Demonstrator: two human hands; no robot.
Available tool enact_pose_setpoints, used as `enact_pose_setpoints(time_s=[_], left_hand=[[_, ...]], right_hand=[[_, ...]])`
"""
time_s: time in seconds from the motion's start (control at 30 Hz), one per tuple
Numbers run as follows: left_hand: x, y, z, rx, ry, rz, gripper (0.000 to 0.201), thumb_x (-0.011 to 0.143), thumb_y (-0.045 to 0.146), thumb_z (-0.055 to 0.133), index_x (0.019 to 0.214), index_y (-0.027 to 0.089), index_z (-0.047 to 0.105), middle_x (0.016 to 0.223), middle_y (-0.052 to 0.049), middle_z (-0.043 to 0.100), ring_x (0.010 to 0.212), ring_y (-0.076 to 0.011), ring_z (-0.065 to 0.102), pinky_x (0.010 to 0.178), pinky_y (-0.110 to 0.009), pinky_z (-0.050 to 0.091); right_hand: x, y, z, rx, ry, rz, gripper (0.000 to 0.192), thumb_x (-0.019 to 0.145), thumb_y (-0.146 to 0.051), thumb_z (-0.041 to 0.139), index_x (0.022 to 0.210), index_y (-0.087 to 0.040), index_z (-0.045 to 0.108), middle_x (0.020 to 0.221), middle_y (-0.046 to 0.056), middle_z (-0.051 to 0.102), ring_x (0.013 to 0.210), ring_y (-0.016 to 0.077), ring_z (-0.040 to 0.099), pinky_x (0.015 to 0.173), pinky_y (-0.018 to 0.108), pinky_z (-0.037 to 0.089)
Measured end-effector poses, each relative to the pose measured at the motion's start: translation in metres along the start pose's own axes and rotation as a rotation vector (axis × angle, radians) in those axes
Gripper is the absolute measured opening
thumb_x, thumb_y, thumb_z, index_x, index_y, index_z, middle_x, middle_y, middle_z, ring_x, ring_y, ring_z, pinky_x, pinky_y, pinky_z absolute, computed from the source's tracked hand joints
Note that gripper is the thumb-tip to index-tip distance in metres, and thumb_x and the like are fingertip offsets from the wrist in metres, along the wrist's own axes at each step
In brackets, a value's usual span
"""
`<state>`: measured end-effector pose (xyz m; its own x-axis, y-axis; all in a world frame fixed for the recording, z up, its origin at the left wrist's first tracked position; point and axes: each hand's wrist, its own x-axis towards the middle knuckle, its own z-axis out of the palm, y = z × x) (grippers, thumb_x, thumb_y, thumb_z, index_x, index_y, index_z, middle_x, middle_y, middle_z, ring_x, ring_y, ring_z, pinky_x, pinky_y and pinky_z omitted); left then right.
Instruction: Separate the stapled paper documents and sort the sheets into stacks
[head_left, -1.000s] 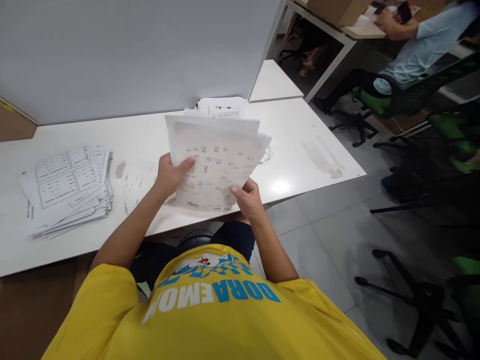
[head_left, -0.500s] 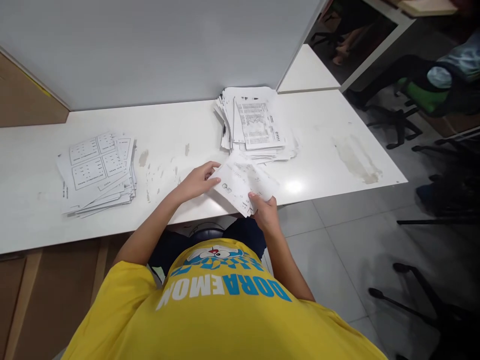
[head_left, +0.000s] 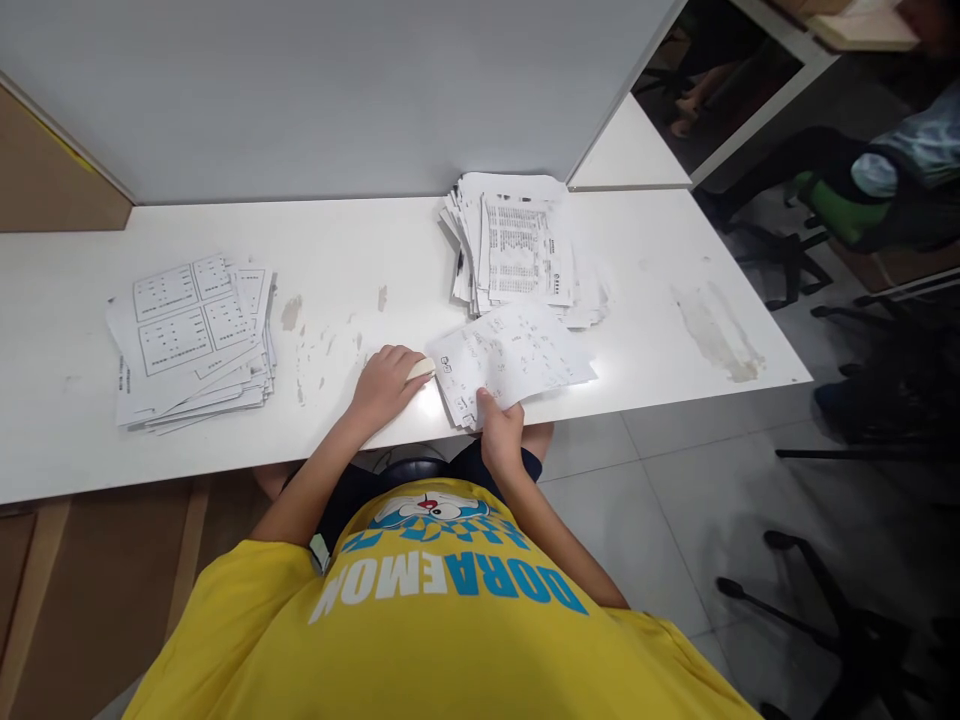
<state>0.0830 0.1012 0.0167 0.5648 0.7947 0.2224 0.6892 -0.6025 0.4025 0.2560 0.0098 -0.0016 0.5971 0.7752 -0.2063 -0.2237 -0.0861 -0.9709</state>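
Observation:
My right hand (head_left: 501, 430) pinches a thin bundle of printed paper sheets (head_left: 517, 350) at the lower edge, thumb on top. The sheets fan out over the front of the desk, their far edge against the tall paper stack (head_left: 529, 240). Just left of the sheets, my left hand (head_left: 388, 385) rests on the desk, fingers closed around a small cream-coloured block (head_left: 421, 369). Only one end of that block shows, close to the sheets' left corner; its kind is hidden by the hand.
On the left of the white desk (head_left: 337, 260) lies another untidy paper stack (head_left: 191, 345). A grey partition (head_left: 337, 100) rises along the back. Office chairs (head_left: 840, 610) and a seated person's legs (head_left: 787, 165) are to the right.
My left hand has let go of the sheets' left edge and now grips the cream block on the desk. The sheets have turned and spread rightward; my right hand has shifted slightly left.

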Motion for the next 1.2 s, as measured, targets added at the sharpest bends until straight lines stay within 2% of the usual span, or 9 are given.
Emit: enact_pose_setpoints(time_s=[0.13, 0.27, 0.53, 0.93, 1.2], left_hand=[[-0.001, 0.001, -0.001, -0.003, 0.023, 0.015, 0.030, 0.098, 0.039, 0.052, 0.112, 0.015, 0.065, 0.104, -0.012, 0.067, 0.099, -0.0272, 0.058, 0.082, -0.038, 0.046], [-0.002, -0.001, 0.001, -0.002, 0.059, 0.027, 0.032, 0.098, 0.039, 0.053, 0.114, 0.015, 0.064, 0.106, -0.012, 0.067, 0.100, -0.0276, 0.058, 0.082, -0.039, 0.046], [-0.002, -0.007, 0.002, -0.060, 0.100, 0.046, 0.033, 0.098, 0.043, 0.051, 0.113, 0.017, 0.064, 0.104, -0.012, 0.068, 0.100, -0.0271, 0.060, 0.085, -0.040, 0.048], [-0.001, -0.006, 0.003, -0.067, 0.106, 0.019, 0.031, 0.097, 0.043, 0.053, 0.110, 0.018, 0.067, 0.102, -0.011, 0.069, 0.099, -0.0273, 0.060, 0.084, -0.041, 0.047], [-0.003, -0.004, 0.001, -0.094, 0.120, -0.031, 0.028, 0.096, 0.041, 0.055, 0.109, 0.020, 0.068, 0.102, -0.010, 0.070, 0.101, -0.0268, 0.061, 0.087, -0.041, 0.049]], right_hand=[[-0.008, -0.001, 0.000, 0.082, -0.033, 0.014, 0.064, 0.078, -0.041, 0.069, 0.136, -0.014, 0.056, 0.141, 0.015, 0.059, 0.131, 0.0252, 0.056, 0.116, 0.045, 0.039], [-0.016, 0.000, 0.003, 0.169, 0.008, 0.021, 0.070, 0.077, -0.040, 0.071, 0.140, -0.015, 0.052, 0.142, 0.015, 0.059, 0.130, 0.0245, 0.057, 0.117, 0.044, 0.039], [-0.013, 0.006, 0.003, 0.046, 0.038, 0.068, 0.065, 0.076, -0.043, 0.069, 0.131, -0.010, 0.059, 0.131, 0.018, 0.066, 0.128, 0.0275, 0.059, 0.112, 0.046, 0.043], [-0.019, 0.010, 0.001, -0.090, 0.051, 0.031, 0.065, 0.078, -0.052, 0.067, 0.125, -0.008, 0.064, 0.116, 0.018, 0.072, 0.119, 0.0294, 0.063, 0.108, 0.046, 0.047], [-0.022, 0.009, 0.000, -0.082, 0.043, 0.024, 0.062, 0.080, -0.050, 0.065, 0.125, -0.008, 0.063, 0.119, 0.018, 0.071, 0.123, 0.0295, 0.061, 0.110, 0.046, 0.045]])
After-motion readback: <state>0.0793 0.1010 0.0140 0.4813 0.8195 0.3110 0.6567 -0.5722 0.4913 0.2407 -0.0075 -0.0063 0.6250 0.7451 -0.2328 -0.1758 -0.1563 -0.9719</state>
